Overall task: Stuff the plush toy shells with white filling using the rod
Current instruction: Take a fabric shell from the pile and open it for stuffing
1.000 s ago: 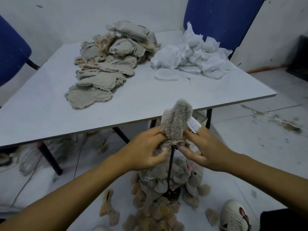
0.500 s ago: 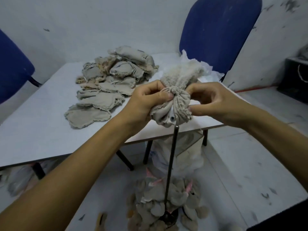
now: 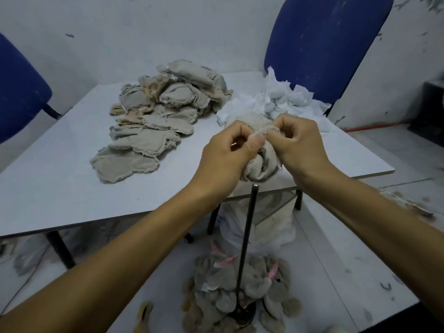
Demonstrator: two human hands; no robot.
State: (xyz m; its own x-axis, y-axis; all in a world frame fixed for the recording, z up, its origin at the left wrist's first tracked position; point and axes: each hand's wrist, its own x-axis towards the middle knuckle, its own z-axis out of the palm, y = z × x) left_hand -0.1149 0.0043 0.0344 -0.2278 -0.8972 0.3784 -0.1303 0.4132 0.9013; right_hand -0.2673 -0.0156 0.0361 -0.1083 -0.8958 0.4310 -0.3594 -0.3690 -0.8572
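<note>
Fuzzy beige shell [image 3: 260, 164] bunched above thin metal rod [image 3: 247, 236]

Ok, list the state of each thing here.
Shell: bunched, gripped by both hands, lifted clear of the rod tip.
Left hand: shut on shell.
Right hand: shut on shell.
Rod: upright, bare.
Flat shells: heaped on table.
Filling: loose pile.
</note>
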